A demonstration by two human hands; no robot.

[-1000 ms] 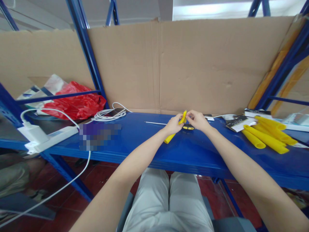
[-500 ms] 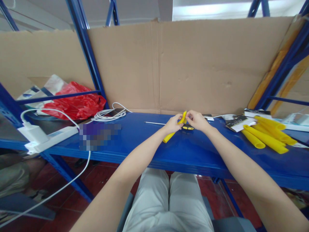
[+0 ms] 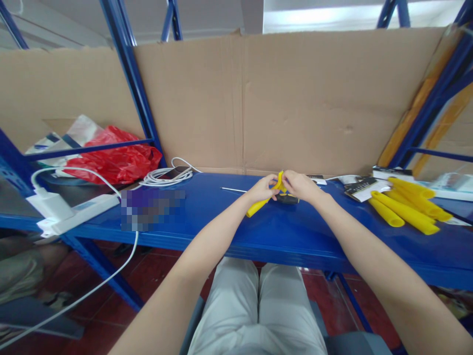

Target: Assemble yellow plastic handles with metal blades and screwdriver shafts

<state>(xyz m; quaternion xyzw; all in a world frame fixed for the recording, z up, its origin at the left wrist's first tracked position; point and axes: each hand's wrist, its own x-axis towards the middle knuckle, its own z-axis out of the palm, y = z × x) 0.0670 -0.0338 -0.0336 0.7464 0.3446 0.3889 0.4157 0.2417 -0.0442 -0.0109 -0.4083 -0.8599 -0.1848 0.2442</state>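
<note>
A yellow tube slants up from the blue tabletop, and my left hand is wrapped round its middle. At the tube's upper end, my right hand pinches the yellow material, which is bent or split there; the exact shape is too small to tell. Just under my right hand lies a black and yellow handle, partly hidden by the fingers. A thin metal rod lies on the table to the left, its right end hidden behind my left hand.
Several yellow tubes and a black and white card lie at the right. On the left are a white power strip, a coiled white cable and a red plastic bag. Cardboard stands behind the blue table.
My left hand and the tube have shifted slightly left. My right hand has turned a little over the tube's upper end, where more yellow material now shows between the hands.
</note>
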